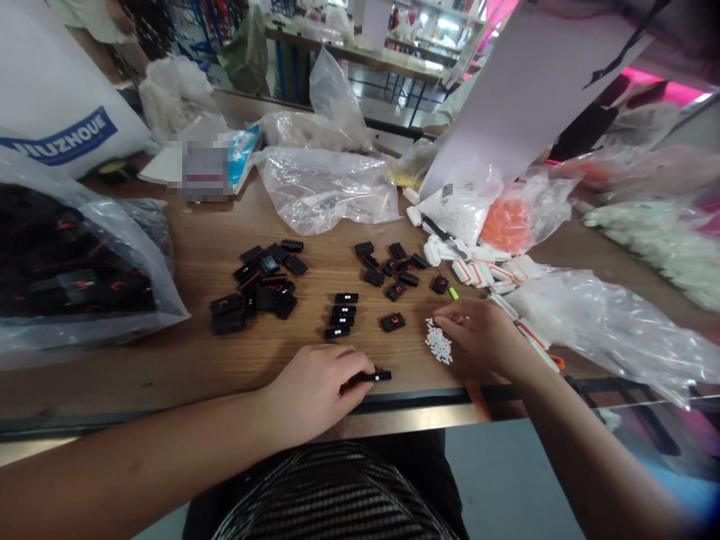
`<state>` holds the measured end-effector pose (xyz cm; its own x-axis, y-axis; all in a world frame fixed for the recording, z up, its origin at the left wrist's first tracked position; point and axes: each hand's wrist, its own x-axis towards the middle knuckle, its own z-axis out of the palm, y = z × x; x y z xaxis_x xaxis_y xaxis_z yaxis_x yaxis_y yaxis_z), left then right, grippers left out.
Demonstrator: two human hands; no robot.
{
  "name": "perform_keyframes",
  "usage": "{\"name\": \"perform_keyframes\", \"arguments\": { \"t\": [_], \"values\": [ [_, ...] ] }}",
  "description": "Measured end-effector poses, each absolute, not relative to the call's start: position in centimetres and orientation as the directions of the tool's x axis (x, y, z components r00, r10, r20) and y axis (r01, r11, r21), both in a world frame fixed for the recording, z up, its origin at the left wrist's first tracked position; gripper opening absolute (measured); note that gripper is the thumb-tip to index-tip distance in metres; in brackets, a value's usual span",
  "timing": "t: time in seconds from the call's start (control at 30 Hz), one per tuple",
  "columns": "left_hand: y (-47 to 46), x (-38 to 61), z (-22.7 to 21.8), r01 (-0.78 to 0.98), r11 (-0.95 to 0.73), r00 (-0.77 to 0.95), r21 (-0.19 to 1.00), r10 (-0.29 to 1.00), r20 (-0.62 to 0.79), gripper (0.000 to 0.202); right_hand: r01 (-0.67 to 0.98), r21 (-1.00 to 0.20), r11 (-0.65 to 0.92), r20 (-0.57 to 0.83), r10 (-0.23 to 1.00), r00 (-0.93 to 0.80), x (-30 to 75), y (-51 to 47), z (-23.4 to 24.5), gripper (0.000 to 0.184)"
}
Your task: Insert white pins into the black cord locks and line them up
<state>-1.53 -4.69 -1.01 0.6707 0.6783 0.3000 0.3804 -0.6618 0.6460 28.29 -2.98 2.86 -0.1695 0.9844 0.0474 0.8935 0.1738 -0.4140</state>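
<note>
Left hand [323, 382], palm down at the table's near edge, grips a black connector housing [383, 376] between thumb and fingers; its exposed end points toward the right hand and shows one white dot. Fingers hide the rest. Right hand [487, 330] has its fingertips drawn together at a pile of small white pegs [439, 346]; whether a peg is between them cannot be told.

Just beyond the left hand lies a short row of black housings [344, 310], each showing a pair of white dots; these look done. By comparison, the held one seems part-way. Between that row and the right hand sits a single black housing with a red clip [393, 322]. Farther out, a loose group of black housings [409, 279] appears to be left, though most of their edges cannot be read. Beyond the left wrist is a denser heap of black housings [264, 296], of unclear state, and farther left a clear bag of black parts [79, 274].

Close around the right hand, space is tight: a yellow-green stick [453, 293] lies just past its fingers, white housings with orange stripes [478, 271] crowd beyond it, and a crumpled clear bag [613, 319] spreads beside the forearm. Behind these stands a bag of orange pieces [506, 221].
</note>
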Motion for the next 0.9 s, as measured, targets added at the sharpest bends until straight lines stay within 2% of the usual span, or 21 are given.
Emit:
{"name": "perform_keyframes", "arguments": {
  "t": [0.07, 0.13, 0.4, 0.6, 0.73, 0.9],
  "values": [
    [-4.7, -1.5, -1.0, 0.375, -0.661, 0.671, 0.65, 0.677, 0.302, 0.009, 0.859, -0.488, 0.158, -0.029, 0.98, -0.197, 28.9, -2.4, 2.6, 0.02],
    [-4.7, -1.5, -0.8, 0.371, -0.661, 0.671, 0.652, 0.677, 0.304, 0.008, 0.85, -0.506, 0.15, -0.064, 0.976, -0.21, 28.9, -2.2, 2.5, 0.022],
    [-4.7, -1.6, -0.6, 0.364, -0.658, 0.681, 0.659, 0.671, 0.293, 0.007, 0.931, -0.362, -0.055, -0.172, 0.985, -0.008, 29.5, -2.2, 3.0, 0.023],
    [-4.7, -1.6, -0.6, 0.362, -0.655, 0.681, 0.663, 0.671, 0.292, 0.006, 0.912, -0.409, 0.006, -0.102, 0.993, -0.052, 29.9, -2.5, 3.3, 0.023],
    [-4.7, -1.7, -0.7, 0.376, -0.653, 0.681, 0.658, 0.676, 0.281, 0.007, 0.914, -0.404, 0.032, -0.094, 0.993, -0.076, 29.9, -2.9, 3.1, 0.023],
    [-4.7, -1.6, -0.6, 0.382, -0.646, 0.681, 0.661, 0.68, 0.271, 0.007, 0.921, -0.384, 0.06, -0.019, 0.997, -0.073, 29.9, -3.7, 2.6, 0.022]
  ]
}}
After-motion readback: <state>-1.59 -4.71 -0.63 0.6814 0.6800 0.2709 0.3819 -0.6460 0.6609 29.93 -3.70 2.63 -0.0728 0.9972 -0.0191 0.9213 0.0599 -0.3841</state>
